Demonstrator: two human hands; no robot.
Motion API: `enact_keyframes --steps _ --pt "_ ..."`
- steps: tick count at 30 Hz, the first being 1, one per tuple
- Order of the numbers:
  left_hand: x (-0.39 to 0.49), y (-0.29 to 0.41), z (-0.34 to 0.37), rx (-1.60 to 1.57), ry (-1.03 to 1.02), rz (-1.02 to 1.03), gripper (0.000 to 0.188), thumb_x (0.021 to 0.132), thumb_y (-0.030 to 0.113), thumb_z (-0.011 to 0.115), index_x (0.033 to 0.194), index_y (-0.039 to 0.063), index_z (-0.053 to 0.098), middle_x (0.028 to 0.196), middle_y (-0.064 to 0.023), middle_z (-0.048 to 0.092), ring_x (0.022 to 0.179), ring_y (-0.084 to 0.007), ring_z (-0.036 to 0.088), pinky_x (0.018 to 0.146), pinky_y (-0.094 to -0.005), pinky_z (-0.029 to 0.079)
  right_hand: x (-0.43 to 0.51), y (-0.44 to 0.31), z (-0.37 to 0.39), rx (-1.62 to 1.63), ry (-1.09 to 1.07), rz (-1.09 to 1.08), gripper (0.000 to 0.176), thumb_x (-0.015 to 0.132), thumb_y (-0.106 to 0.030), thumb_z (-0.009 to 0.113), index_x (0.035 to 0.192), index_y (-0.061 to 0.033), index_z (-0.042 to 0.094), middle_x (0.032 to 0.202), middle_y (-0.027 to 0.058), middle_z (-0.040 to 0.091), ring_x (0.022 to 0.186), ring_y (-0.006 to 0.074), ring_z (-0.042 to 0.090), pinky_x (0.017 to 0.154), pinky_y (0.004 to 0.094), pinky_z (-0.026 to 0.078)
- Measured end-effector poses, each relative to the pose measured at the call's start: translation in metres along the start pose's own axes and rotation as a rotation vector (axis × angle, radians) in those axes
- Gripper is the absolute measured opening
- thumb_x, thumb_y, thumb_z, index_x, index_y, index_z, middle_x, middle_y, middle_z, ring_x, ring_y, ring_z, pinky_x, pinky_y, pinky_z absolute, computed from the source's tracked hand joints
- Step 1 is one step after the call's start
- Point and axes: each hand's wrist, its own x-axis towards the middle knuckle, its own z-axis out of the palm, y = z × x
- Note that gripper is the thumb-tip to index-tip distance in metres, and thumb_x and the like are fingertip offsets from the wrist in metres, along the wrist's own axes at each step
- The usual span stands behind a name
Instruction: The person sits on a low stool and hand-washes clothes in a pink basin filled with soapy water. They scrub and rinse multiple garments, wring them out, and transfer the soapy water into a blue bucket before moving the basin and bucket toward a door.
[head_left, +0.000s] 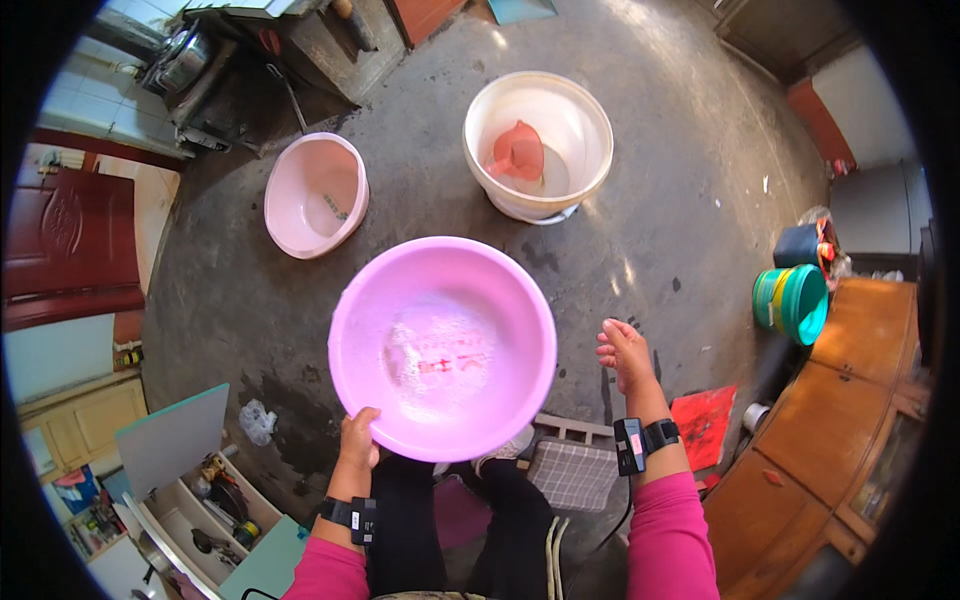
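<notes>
My left hand (360, 441) grips the lower left rim of a round pink plastic basin (517, 375), thumb over the edge. The basin is tilted toward me above my knees. White powder (409, 367) is spread over its bottom, around red printed marks. To the right of the basin, my right hand (626, 354) is raised and apart from it. Its fingers are loosely curled, and I see nothing in them; the palm side is partly hidden.
Beyond the basin, a pale pink oval tub (300, 202) and a white bucket (592, 142) holding a red plastic scoop (519, 150) stand on the concrete floor (420, 150). A checked stool (574, 472) is beside my leg. At right are a green bucket (810, 307) and a wooden cabinet (810, 442).
</notes>
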Motion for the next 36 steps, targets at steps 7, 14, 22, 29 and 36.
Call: enact_keyframes --steps 7,14,22,29,36 --pt "0.034 0.053 0.038 -0.24 0.124 0.103 0.04 0.072 0.002 0.054 0.11 -0.009 0.048 0.102 -0.0137 0.055 0.092 -0.0271 0.058 0.079 -0.0372 0.049 0.018 -0.07 0.019 0.076 0.036 0.088 0.043 0.079 -0.032 0.068 0.109 -0.0057 0.054 0.088 0.0057 0.058 0.064 0.0132 0.057 0.054 0.0242 0.046" --pt "0.067 0.092 0.07 -0.387 0.245 0.054 0.043 0.072 0.002 0.053 0.114 -0.008 0.046 0.106 -0.0147 0.054 0.095 -0.0296 0.058 0.076 -0.0414 0.054 0.079 -0.103 0.055 0.163 0.002 0.13 0.066 0.076 -0.035 0.07 0.126 -0.0046 0.039 0.118 0.0117 0.048 0.101 0.0223 0.05 0.077 0.0366 0.045" --pt "0.092 0.11 0.103 -0.366 0.371 0.119 0.043 0.073 0.003 0.053 0.114 -0.006 0.047 0.108 -0.014 0.055 0.095 -0.028 0.059 0.076 -0.04 0.054 0.215 -0.118 0.109 0.345 0.027 0.151 0.079 0.074 -0.026 0.069 0.135 -0.0067 0.023 0.13 0.0122 0.04 0.121 0.0307 0.037 0.09 0.0496 0.037" --pt "0.116 0.099 0.161 -0.353 0.536 0.112 0.045 0.073 0.004 0.056 0.116 -0.004 0.047 0.108 -0.0141 0.055 0.095 -0.0269 0.059 0.074 -0.0385 0.052 0.253 -0.153 0.092 0.255 0.227 0.104 0.037 0.066 -0.004 0.057 0.103 -0.0029 0.051 0.089 0.0078 0.056 0.074 0.0232 0.059 0.061 0.0387 0.054" --pt "0.154 0.085 0.224 -0.375 0.511 0.021 0.046 0.072 0.008 0.061 0.117 0.007 0.049 0.103 -0.0075 0.057 0.088 -0.0234 0.058 0.067 -0.0373 0.05 0.261 -0.26 0.007 0.051 0.106 -0.008 0.03 0.069 -0.004 0.053 0.098 0.0002 0.051 0.084 0.0072 0.056 0.068 0.0185 0.059 0.053 0.0291 0.053"
